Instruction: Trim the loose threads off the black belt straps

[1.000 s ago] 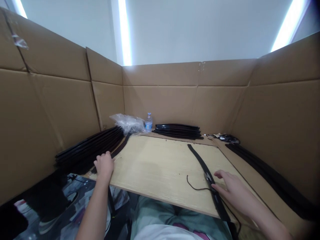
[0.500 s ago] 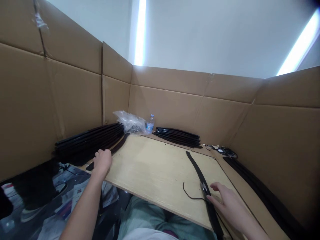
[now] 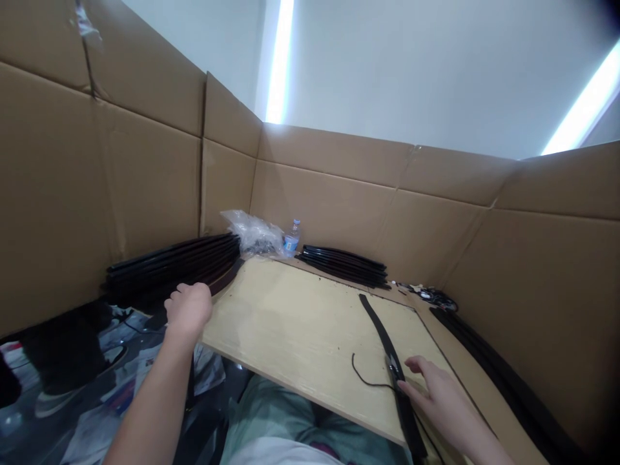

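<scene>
While the pale surface (image 3: 281,323) spreads across the middle, a pile of dark strips (image 3: 174,263) lies to its left. On its right side the black strip (image 3: 378,326) runs from near to far in a gentle curve; it looks light, bendy and hard to break, so taking it by both long edges around the middle should limit sagging. The left hand (image 3: 188,309) is at the surface's left edge, fingertips hidden; whether it grips anything I cannot tell. The right hand (image 3: 438,394) is loosely spread, thumb at the strip's right edge, forefinger clear. The strip's glossy patch (image 3: 393,367) may be slippery. The thin cord (image 3: 375,385) looks limp, best pinched near its free end.
</scene>
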Motion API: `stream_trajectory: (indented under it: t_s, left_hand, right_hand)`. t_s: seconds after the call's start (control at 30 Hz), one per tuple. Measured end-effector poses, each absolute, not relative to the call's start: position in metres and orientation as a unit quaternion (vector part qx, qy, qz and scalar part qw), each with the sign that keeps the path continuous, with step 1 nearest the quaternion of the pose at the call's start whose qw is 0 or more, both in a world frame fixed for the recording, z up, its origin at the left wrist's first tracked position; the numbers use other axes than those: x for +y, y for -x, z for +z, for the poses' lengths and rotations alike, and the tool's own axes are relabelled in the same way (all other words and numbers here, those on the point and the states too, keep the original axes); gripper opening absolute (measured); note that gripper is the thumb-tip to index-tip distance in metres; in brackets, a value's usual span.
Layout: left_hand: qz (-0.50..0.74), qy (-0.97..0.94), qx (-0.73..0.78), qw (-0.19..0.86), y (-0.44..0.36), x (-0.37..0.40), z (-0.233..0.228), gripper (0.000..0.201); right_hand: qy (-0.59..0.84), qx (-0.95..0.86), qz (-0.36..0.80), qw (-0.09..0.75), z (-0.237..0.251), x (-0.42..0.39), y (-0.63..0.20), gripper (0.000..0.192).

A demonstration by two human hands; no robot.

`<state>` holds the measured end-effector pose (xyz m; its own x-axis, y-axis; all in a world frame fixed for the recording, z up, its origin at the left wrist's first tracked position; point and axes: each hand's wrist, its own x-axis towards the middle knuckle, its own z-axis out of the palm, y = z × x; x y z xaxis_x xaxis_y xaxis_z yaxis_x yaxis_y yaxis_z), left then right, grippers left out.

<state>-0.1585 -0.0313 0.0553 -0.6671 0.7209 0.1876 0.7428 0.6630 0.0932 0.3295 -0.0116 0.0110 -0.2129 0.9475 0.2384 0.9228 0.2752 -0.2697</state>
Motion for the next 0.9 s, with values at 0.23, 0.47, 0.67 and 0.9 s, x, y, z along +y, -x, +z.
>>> stream_trajectory:
  t_s: [0.23,0.47,0.67,0.9]
  left_hand:
    - [-0.111,0.396,-0.908,0.080,0.162,-0.021,0.046,0.037]
    - [-0.124,0.421,-0.896,0.072,0.162,-0.007,0.036,0.037]
    - [-0.127,0.439,-0.885,0.083,0.166,-0.008,0.035,0.037]
    - [-0.135,0.465,-0.873,0.062,0.172,-0.020,0.045,0.027]
  right_hand:
    - [0.592,-0.785,0.025,0.179,0.010,-0.009,-0.330,0.034]
    - [0.589,-0.787,0.023,0.182,0.006,-0.007,-0.330,0.037]
    - [0.586,-0.787,0.017,0.191,0.003,-0.007,-0.331,0.035]
    - [0.578,-0.792,0.039,0.194,0.006,-0.009,-0.329,0.031]
